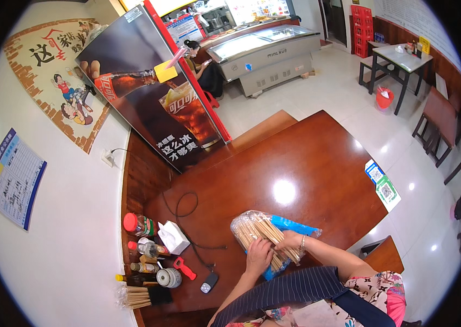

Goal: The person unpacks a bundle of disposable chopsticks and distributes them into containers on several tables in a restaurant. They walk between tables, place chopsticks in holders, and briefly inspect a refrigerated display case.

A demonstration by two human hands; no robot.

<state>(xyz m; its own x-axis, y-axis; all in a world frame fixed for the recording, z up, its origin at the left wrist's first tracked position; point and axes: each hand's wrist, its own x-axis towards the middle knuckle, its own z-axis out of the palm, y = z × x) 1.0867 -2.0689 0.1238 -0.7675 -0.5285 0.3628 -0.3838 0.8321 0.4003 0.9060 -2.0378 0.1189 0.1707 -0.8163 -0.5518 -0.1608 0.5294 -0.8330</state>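
Observation:
A bundle of wooden chopsticks (259,226) lies on the brown wooden table (318,169), partly inside a clear and blue plastic bag (296,224). My left hand (260,257) curls over the near left part of the bundle, fingers closed on the sticks. From the right, my right hand (290,241) grips the same bundle close by, with its thumb side toward the left hand. Some fingertips are hidden among the sticks and the plastic. Blue plastic also shows beneath the hands.
Along the left wall stand a white tissue box (174,238), a red-lidded jar (139,224), several bottles (151,249) and a holder with chopsticks (138,297). A red-handled tool (185,268), a black cable (187,210) and a small black device (209,282) lie nearer. Beyond, a person (208,68) sits beside a freezer (268,60).

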